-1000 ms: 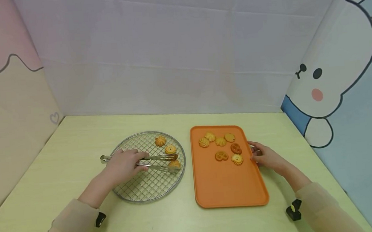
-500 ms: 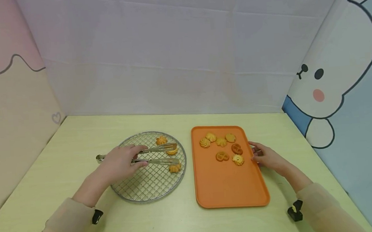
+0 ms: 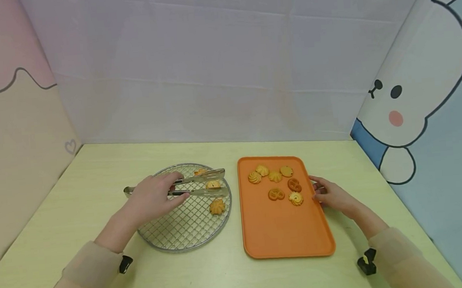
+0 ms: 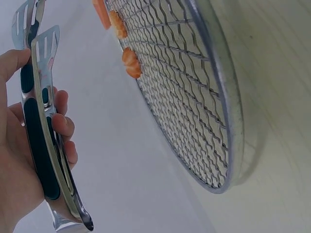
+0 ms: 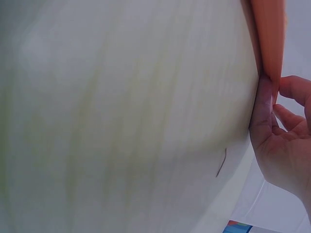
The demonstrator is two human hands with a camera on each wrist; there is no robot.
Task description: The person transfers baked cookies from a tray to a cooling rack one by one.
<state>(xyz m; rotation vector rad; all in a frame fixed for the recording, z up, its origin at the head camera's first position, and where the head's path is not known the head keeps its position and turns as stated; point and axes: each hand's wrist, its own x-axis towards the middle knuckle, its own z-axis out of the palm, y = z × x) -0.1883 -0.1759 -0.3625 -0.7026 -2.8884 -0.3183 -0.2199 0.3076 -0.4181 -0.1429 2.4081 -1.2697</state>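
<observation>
My left hand (image 3: pixel 151 197) grips metal serving tongs (image 4: pixel 41 131) with dark handle inserts and slotted ends. The tongs' arms stand apart above a round wire rack (image 3: pixel 177 232), overlapping two cookies in the head view. One is a yellow ring-shaped cookie (image 3: pixel 213 184); the other, a flower-shaped cookie (image 3: pixel 199 171), is partly hidden. Nearer me on the rack lies a third, flower-shaped cookie (image 3: pixel 217 206). My right hand (image 3: pixel 333 196) pinches the right rim of an orange tray (image 3: pixel 285 234), thumb and fingers at the edge.
Toward the tray's far half lie several cookies, among them a pretzel-shaped cookie (image 3: pixel 276 194) and a piped cookie (image 3: pixel 296 198). A strip of pale table (image 3: pixel 237 234) separates rack and tray. A white wall (image 3: pixel 211 96) rises behind, with patterned panels at both sides.
My left hand has lifted the tongs off the nearest cookie and shifted them away from me, over the two farther ones, with their arms spread wider. The right hand and tray stay put.
</observation>
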